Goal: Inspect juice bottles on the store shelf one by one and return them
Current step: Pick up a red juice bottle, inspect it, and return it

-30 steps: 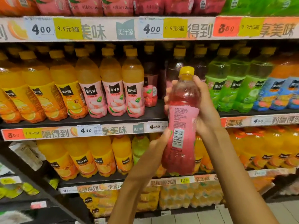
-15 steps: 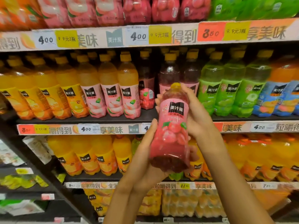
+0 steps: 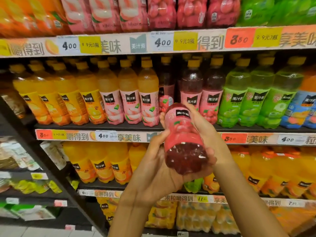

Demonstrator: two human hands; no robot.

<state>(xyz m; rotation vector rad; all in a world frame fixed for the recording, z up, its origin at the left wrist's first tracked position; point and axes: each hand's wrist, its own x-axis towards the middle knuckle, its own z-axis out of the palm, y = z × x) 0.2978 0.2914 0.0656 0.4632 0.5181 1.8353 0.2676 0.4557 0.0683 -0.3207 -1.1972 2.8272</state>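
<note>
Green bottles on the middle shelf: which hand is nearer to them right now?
Right. The right hand grips the red bottle from its right side, just left of the green bottles. The left hand cradles the bottle's base, lower and farther left.

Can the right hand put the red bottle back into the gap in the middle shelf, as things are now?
Probably yes. The right hand holds the red bottle just in front of the gap beside the peach bottles; nothing stands between. The left hand shares the grip on its base and must release first.
</note>
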